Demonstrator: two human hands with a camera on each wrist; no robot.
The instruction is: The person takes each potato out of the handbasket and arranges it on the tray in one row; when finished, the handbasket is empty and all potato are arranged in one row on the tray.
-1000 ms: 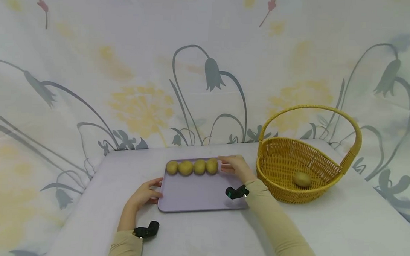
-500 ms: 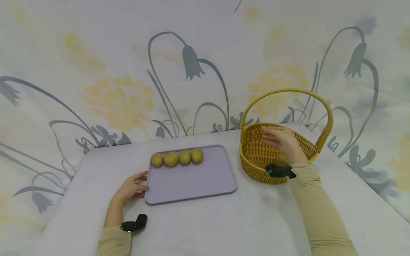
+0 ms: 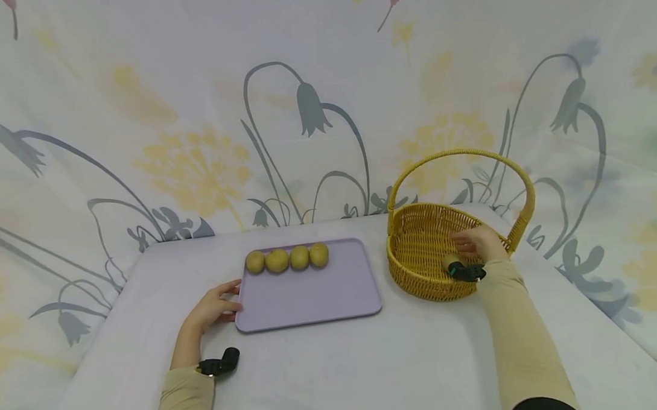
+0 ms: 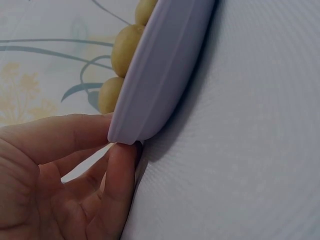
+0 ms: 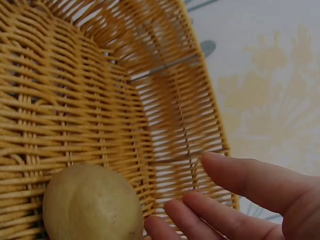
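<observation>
In the head view my left hand (image 3: pixel 211 309) is at the left edge of a light purple tray (image 3: pixel 311 298). The left wrist view shows its digits pinching the tray's rim (image 4: pixel 131 125), one at the top and another underneath. Several potatoes (image 3: pixel 277 261) sit in a row along the tray's far left side. My right hand (image 3: pixel 480 241) reaches into a yellow wicker basket (image 3: pixel 413 280). Seen from the right wrist, its fingers (image 5: pixel 227 215) are spread loosely beside a single potato (image 5: pixel 92 205) on the basket floor, with nothing between thumb and fingers.
The basket's tall arched handle (image 3: pixel 465 153) rises over its opening. A white cloth (image 3: pixel 355 375) covers the table. Behind it hangs a flower-printed backdrop (image 3: pixel 201 104). A black wrist camera (image 3: pixel 220 364) is strapped to the left wrist.
My right hand has moved from the tray's potato row over to the basket and lowered into it beside the potato. The left hand stays at the tray edge. The head view has shifted right.
</observation>
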